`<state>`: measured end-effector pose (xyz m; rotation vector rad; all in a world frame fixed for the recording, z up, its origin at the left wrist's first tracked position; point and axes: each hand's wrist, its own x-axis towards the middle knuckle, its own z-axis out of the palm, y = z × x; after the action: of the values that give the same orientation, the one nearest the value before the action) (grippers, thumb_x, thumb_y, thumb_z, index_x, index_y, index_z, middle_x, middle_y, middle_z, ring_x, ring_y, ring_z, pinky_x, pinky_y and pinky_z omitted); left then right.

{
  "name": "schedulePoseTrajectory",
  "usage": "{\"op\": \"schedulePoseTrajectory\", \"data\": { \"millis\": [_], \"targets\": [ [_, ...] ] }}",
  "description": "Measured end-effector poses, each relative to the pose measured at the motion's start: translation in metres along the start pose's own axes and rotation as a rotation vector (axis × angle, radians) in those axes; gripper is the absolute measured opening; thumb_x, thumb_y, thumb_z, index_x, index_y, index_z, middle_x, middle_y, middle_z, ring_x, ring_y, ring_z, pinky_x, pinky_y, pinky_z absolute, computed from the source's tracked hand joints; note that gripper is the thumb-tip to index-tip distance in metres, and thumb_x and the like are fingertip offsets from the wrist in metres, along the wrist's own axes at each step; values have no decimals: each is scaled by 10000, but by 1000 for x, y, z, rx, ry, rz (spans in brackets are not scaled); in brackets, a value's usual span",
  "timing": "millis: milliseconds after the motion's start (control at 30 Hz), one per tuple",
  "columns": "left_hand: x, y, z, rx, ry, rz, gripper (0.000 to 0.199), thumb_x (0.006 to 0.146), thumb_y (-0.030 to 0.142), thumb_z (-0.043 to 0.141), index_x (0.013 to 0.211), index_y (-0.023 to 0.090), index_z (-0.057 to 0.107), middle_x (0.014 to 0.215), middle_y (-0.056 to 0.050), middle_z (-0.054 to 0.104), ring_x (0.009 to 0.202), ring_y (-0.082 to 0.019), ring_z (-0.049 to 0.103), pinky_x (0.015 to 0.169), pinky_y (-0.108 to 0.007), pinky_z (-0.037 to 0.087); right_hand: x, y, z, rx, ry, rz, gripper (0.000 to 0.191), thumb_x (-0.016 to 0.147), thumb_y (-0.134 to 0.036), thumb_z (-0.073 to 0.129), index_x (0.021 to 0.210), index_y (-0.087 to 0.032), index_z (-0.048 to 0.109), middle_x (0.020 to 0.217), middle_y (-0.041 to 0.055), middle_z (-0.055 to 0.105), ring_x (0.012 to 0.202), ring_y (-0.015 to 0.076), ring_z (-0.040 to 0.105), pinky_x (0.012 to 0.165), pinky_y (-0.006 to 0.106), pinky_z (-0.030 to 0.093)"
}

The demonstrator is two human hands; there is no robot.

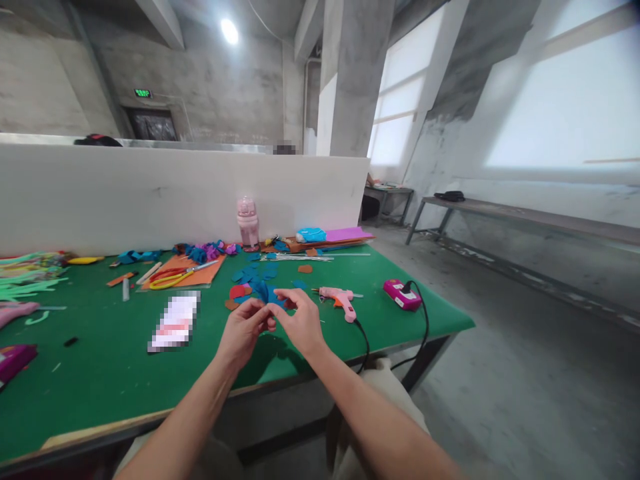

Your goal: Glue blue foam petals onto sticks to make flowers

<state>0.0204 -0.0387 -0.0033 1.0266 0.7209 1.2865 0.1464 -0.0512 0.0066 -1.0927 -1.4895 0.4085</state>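
Observation:
Just above the table, my left hand (246, 328) is closed in a pinch at the base of a small blue petal flower (260, 289). My right hand (304, 323) meets it from the other side, thumb and forefinger at the flower's lower end; the exact grip is partly hidden by the fingers. Beyond the hands lie loose blue petals (253, 272), and red and brown cut pieces (239, 291) sit close to the left. A pink hot glue gun (340, 300) rests on its side to the right of my right hand.
The green tabletop (110, 373) carries scissors (175, 277) on an orange sheet, a pixelated phone-shaped item (175, 321), a pink bottle (248, 223), thin wires (305, 257) and a magenta power box (401, 294). Its black cord (425, 327) hangs over the front edge. A white partition (125, 200) stands behind.

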Motion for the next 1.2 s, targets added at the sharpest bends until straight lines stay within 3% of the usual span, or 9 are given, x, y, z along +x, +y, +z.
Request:
{"op": "schedulePoseTrajectory", "data": {
  "millis": [233,800,1067,1200],
  "targets": [
    [1,-5,-1,-29,37,31,177,606,198,715,640,147,549,595,36,583,546,-79,537,557,-206,447,-8,-2,12,-43,20,-38,195,755,-241,608,941,-192,643,886,49,622,801,158,564,735,271,464],
    [1,-4,-1,72,105,45,208,586,249,725,605,144,547,583,34,566,546,-77,506,525,-183,412,-14,-6,12,-300,-26,-154,258,811,-234,529,1051,-191,613,948,66,601,912,189,528,835,326,424],
    [1,-1,1,104,150,93,208,550,241,731,611,142,558,596,21,592,564,-100,541,537,-200,433,-16,-12,8,-154,-25,-154,252,810,-221,513,1038,-188,616,932,67,603,894,176,537,825,311,433],
    [1,2,-1,238,168,199,149,600,246,705,612,156,587,547,19,607,540,-117,566,575,-230,463,-11,-14,-1,-5,13,-102,157,821,-244,498,884,-189,631,860,47,617,817,154,555,756,272,445]
  ]
}}
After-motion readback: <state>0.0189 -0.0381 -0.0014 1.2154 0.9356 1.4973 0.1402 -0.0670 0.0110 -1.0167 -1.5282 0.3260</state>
